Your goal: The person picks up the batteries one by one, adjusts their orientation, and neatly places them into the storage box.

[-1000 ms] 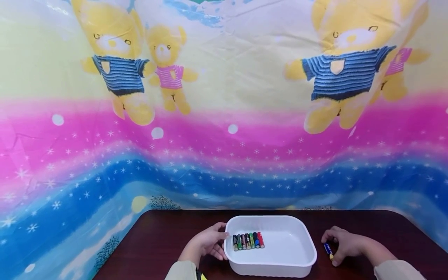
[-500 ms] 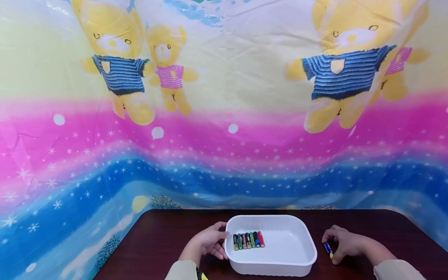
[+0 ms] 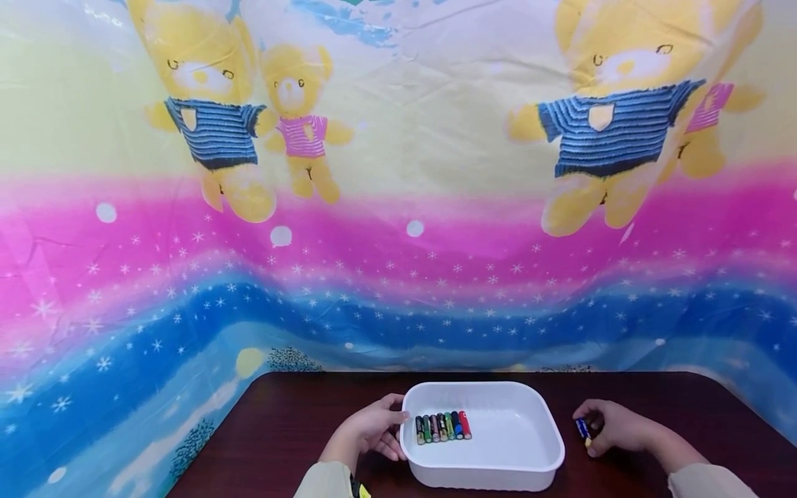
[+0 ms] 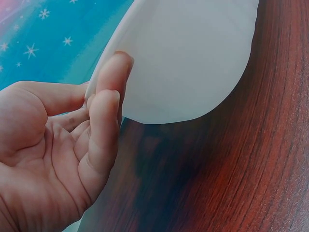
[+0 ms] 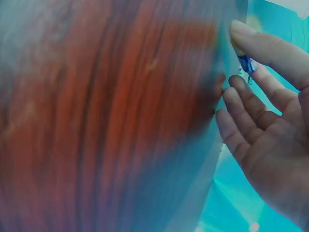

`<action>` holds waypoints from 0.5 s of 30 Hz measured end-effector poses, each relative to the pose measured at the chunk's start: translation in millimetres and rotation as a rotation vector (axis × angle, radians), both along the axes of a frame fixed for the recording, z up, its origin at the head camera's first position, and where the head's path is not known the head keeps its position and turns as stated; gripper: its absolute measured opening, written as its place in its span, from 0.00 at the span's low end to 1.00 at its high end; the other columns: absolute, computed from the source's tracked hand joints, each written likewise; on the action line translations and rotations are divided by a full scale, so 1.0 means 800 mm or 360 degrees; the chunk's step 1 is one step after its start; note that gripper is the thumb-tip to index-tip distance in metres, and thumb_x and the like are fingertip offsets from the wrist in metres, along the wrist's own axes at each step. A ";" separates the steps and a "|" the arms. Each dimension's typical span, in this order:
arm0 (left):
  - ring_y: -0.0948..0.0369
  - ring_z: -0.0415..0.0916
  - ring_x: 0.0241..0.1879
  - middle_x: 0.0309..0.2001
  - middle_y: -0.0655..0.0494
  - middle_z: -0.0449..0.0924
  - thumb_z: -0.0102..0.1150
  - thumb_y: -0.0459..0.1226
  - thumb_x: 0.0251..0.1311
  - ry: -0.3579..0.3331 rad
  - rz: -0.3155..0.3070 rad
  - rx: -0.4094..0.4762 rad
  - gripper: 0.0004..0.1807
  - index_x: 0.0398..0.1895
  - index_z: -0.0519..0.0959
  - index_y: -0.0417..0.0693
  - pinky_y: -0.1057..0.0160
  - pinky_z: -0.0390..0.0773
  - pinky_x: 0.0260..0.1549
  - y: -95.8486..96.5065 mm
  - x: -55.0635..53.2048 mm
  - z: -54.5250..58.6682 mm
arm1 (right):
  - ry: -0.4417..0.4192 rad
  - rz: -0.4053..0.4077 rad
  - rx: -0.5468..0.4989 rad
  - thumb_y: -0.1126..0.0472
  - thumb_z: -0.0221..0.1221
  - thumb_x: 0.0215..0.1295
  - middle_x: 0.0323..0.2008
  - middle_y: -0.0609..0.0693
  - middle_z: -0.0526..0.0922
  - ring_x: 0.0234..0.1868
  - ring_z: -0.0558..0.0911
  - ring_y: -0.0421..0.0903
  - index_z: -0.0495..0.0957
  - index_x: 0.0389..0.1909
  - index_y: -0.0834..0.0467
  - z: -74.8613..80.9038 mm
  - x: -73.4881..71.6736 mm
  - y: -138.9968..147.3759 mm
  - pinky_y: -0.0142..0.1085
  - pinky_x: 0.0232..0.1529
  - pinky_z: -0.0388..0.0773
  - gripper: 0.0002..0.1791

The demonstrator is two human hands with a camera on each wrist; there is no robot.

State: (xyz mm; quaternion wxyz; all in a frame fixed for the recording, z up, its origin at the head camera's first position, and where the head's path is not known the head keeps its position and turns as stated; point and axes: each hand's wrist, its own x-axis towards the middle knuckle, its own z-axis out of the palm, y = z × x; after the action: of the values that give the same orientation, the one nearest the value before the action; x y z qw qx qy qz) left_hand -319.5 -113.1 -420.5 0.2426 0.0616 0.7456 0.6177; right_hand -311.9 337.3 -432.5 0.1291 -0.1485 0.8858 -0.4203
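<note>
A white plastic basin stands on the dark wooden table, with a row of several batteries lying side by side in its left part. My left hand grips the basin's left rim, thumb on top and fingers against the outer wall; the left wrist view shows this hand at the rim. To the right of the basin, my right hand pinches a blue and yellow battery between thumb and fingers. In the right wrist view the battery shows behind the thumb, its far part hidden.
The dark reddish wooden table has rounded far corners. Directly behind it hangs a cloth backdrop printed with bears and snowflakes. Pale sleeves cover both forearms.
My right hand has risen slightly with the battery, which has shifted a little upward in the head view. The left hand and the basin have stayed in place.
</note>
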 end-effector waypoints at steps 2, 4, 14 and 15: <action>0.57 0.77 0.14 0.31 0.35 0.76 0.47 0.38 0.67 -0.0004 0.0001 -0.0001 0.26 0.66 0.55 0.44 0.62 0.81 0.15 0.000 0.000 0.000 | -0.0053 -0.0043 -0.0142 0.74 0.66 0.40 0.36 0.56 0.70 0.36 0.70 0.51 0.67 0.48 0.75 -0.003 0.000 0.003 0.41 0.32 0.78 0.30; 0.57 0.77 0.14 0.31 0.35 0.76 0.47 0.38 0.67 -0.0006 0.0002 -0.0002 0.27 0.66 0.55 0.44 0.62 0.81 0.15 0.000 0.000 0.001 | -0.0076 -0.0077 -0.0263 0.75 0.64 0.42 0.38 0.58 0.70 0.37 0.71 0.51 0.64 0.51 0.78 -0.007 -0.001 0.007 0.41 0.31 0.79 0.32; 0.57 0.77 0.14 0.32 0.34 0.76 0.47 0.38 0.67 -0.0022 -0.0009 0.0009 0.27 0.67 0.54 0.44 0.61 0.81 0.17 0.000 -0.001 0.001 | -0.0252 -0.0148 -0.0631 0.74 0.58 0.53 0.48 0.62 0.73 0.44 0.74 0.48 0.53 0.60 0.80 -0.013 -0.002 0.015 0.44 0.42 0.79 0.36; 0.57 0.77 0.14 0.32 0.34 0.76 0.47 0.38 0.67 -0.0026 -0.0010 0.0008 0.27 0.67 0.54 0.43 0.61 0.81 0.17 -0.001 -0.001 0.002 | -0.0268 -0.0147 -0.0654 0.74 0.58 0.53 0.48 0.61 0.74 0.44 0.74 0.47 0.53 0.60 0.80 -0.012 -0.002 0.016 0.44 0.43 0.79 0.35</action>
State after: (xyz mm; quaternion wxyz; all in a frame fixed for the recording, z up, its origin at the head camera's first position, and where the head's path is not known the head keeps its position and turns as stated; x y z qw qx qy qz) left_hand -320.2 -113.5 -419.2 0.2505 0.0593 0.7418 0.6192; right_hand -313.3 349.7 -442.3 0.1503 -0.0954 0.7734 -0.6084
